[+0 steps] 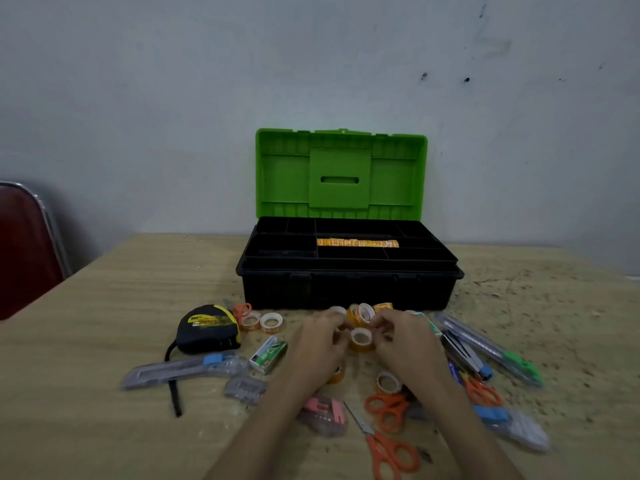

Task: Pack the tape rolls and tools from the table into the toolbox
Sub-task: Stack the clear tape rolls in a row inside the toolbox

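Tape rolls (361, 316) cluster on the worktop (104, 299) just in front of the open toolbox (348, 285), and both hands meet over them. The left hand (320, 344) and right hand (403, 344) have their fingers curled around one clear roll (361, 338) between them; their fingertips blur, so the exact grip is hard to make out. More rolls lie partly hidden under the wrists. A row of orange-printed rolls (357, 242) sits in a middle tray compartment, its print unreadable. Lettering on the tape measure (209, 329) and the green staple box (268, 354) is too blurred to read. Orange scissors (388, 448) are cut off at the bottom edge.
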